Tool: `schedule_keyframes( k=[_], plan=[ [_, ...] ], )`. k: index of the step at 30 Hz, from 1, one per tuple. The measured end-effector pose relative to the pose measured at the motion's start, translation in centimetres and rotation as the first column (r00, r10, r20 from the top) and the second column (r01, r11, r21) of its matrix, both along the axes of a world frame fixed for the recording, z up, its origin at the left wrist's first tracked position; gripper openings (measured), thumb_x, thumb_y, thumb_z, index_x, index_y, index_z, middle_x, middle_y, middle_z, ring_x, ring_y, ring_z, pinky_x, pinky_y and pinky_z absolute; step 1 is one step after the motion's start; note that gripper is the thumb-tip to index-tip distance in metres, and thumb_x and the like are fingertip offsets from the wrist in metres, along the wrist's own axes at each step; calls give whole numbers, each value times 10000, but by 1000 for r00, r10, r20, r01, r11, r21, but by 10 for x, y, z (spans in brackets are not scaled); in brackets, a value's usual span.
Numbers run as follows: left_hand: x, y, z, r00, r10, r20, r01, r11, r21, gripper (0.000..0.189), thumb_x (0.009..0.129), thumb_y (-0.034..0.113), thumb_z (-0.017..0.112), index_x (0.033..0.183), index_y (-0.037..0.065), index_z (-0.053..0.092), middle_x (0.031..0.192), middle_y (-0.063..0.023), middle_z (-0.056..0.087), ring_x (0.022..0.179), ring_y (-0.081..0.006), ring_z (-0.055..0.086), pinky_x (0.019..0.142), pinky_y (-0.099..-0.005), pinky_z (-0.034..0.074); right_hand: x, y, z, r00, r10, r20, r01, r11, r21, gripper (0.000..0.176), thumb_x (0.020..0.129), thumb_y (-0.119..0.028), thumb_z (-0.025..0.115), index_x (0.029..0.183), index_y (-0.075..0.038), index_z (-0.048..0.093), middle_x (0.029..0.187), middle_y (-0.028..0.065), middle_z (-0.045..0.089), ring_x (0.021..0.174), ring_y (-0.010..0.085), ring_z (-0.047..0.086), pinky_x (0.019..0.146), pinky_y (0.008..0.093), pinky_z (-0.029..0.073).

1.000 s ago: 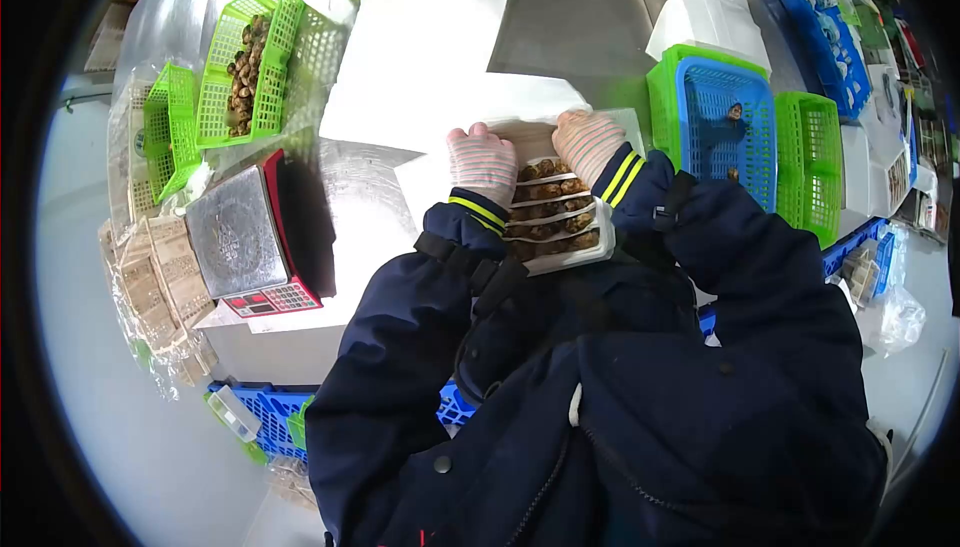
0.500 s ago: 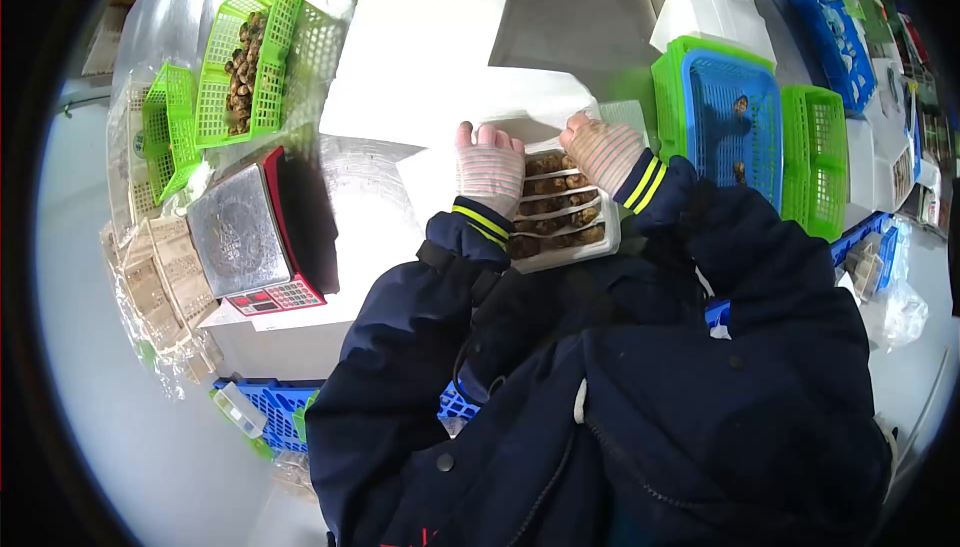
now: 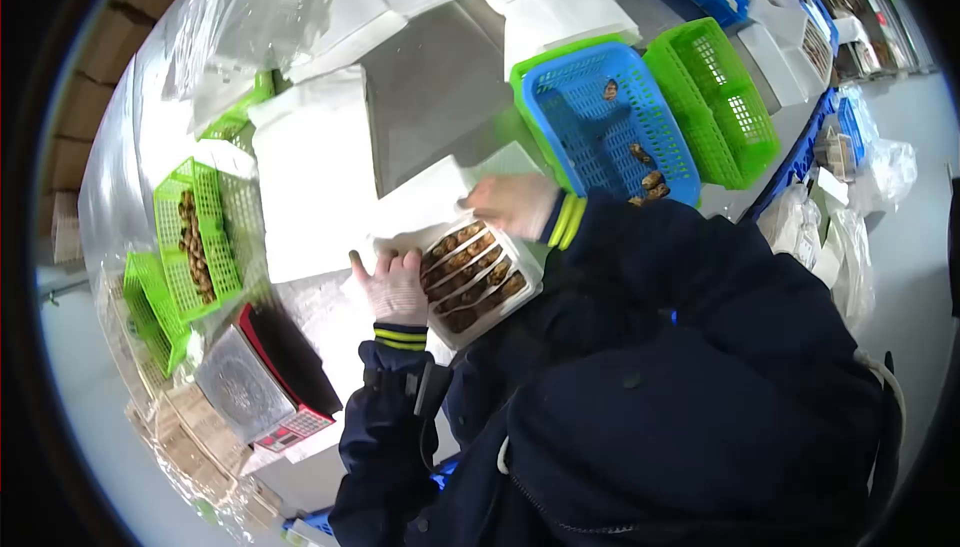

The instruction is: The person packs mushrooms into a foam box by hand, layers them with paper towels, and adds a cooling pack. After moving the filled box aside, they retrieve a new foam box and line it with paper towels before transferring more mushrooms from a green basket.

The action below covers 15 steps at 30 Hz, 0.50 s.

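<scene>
A white box (image 3: 530, 289) with rows of brown, lumpy pieces (image 3: 463, 282), perhaps mushrooms, sits in front of my body. Thin white strips separate the rows. My left hand (image 3: 394, 289), in a striped glove with bare fingertips, grips the box's left side, its thumb hidden. At the far right corner, my right hand (image 3: 515, 205) has its fingers curled over the box edge, slightly blurred. White sheet material (image 3: 425, 199) lies just beyond the box, between the two hands.
On the right stand a blue basket (image 3: 560, 97) holding a few brown pieces and green baskets (image 3: 715, 97). To the left are a scale (image 3: 245, 387), a green basket (image 3: 222, 237) of brown pieces and another green basket (image 3: 150, 317). A white panel (image 3: 312, 177) lies ahead.
The view has turned to the right, so the blue basket shows more fully. Both hands remain at the box, which appears tilted differently in view.
</scene>
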State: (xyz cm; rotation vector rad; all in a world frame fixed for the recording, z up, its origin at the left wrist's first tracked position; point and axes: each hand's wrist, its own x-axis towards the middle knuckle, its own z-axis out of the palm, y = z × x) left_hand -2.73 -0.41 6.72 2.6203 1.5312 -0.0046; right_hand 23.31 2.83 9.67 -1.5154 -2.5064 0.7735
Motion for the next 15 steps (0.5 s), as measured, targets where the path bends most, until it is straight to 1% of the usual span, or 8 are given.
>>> schedule_keyframes(
  k=[1,2,5,9,11,12,13,15],
  plan=[
    [-2,-3,-1,1000,-2,18,2,1000,30,279,751,60,554,1009,155,594,891,-31,630,996,-211,575,1072,-627,158,32,0,3,990,-117,-74,128,978,164,294,831,-289,560,1051,-95,585,999,142,629,912,354,620,765,459,503],
    [-2,-6,-3,997,8,72,-13,997,72,314,742,70,584,1045,154,591,925,-47,635,1034,-230,564,1068,-617,174,64,9,16,934,-343,100,341,939,39,335,849,-323,523,1115,-123,558,1037,140,623,941,352,608,783,468,490],
    [20,-15,7,988,-1,152,-15,994,105,270,762,101,556,1029,137,574,998,-28,638,1075,-233,542,1079,-614,148,157,35,-7,506,-782,364,822,565,72,381,865,-395,511,1134,-129,556,999,168,644,993,359,595,831,471,469],
    [79,-22,35,939,-253,234,265,964,-23,348,750,138,634,1093,144,582,1007,-65,624,1025,-263,547,961,-436,379,191,62,-52,473,-767,433,823,560,93,416,854,-346,586,1131,-43,522,1011,196,639,982,386,595,836,480,458],
    [90,-23,55,934,-164,317,185,982,-39,399,729,138,652,1119,139,573,1031,-64,622,1046,-267,541,930,-416,402,193,46,-52,413,-885,216,900,432,47,452,826,-291,635,1188,-55,505,987,186,651,910,311,644,734,442,507],
    [98,-23,63,913,-73,400,106,993,-60,450,708,139,669,1145,134,564,1055,-63,619,1066,-271,536,899,-397,424,181,13,-52,444,-855,-268,815,510,-274,473,832,-279,638,1218,-42,498,893,136,647,755,220,643,628,351,508],
    [106,-22,71,915,-63,397,98,993,-67,450,708,139,669,1145,134,564,1055,-63,619,1066,-271,536,899,-397,424,148,-5,-2,333,-866,-373,639,499,-585,444,853,-289,633,1200,-35,522,844,68,608,633,131,570,555,258,464],
    [129,-11,82,850,-156,504,139,988,71,447,727,146,656,1162,156,555,1078,-27,624,1026,-240,569,866,-399,433,109,-34,59,407,-844,-349,274,477,-835,440,870,-329,630,1200,-52,541,883,28,588,628,115,542,551,234,449]
  ],
)
